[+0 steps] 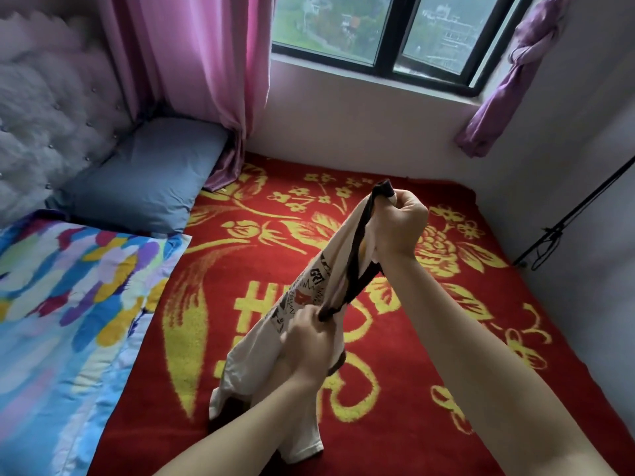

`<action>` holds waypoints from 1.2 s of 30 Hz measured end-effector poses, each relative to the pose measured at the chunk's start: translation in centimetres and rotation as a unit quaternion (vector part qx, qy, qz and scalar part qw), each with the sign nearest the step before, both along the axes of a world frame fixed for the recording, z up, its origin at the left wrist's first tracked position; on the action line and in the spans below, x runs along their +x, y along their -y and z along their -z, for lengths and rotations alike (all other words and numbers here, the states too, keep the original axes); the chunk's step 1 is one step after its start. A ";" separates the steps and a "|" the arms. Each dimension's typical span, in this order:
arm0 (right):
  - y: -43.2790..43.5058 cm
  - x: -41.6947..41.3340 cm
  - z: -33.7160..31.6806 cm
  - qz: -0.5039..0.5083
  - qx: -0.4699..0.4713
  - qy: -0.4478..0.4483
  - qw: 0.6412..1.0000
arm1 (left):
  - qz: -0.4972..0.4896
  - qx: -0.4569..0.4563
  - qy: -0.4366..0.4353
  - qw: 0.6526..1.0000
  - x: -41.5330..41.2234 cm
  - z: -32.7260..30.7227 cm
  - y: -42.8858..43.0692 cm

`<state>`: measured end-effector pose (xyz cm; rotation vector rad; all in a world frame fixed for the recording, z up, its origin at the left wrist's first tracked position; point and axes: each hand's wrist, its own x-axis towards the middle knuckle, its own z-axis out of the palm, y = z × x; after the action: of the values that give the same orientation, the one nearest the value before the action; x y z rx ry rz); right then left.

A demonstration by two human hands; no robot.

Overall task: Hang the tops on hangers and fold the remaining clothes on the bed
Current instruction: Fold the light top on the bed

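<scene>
The white top (326, 249) with black trim is held above the middle of the bed (395, 424), its lower end resting on the red cover. The right grip (407, 214) clenches the top's upper end, and the left grip (309, 338) pinches the black trim lower down.

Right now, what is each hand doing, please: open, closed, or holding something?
Left hand: closed, gripping the white top by its black trim.
Right hand: closed, gripping the upper end of the same top.
</scene>
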<state>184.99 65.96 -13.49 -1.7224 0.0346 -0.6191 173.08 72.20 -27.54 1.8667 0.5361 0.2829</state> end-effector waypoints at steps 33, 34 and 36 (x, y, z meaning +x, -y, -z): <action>7.7 21.1 6.3 -0.039 -0.015 -0.258 0.965 | -0.011 0.284 -0.014 0.959 27.4 -8.7 -18.6; 6.9 22.2 5.3 -0.073 -0.001 -0.234 0.969 | -0.028 0.288 -0.035 0.957 29.9 -9.2 -18.5; 5.6 22.2 5.8 -0.170 0.006 -0.248 0.954 | -0.018 0.275 -0.115 0.954 32.1 -7.7 -18.7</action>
<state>207.21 60.32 -19.27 -1.7805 0.0920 0.0750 205.17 90.86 -19.80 2.4529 0.6997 0.2555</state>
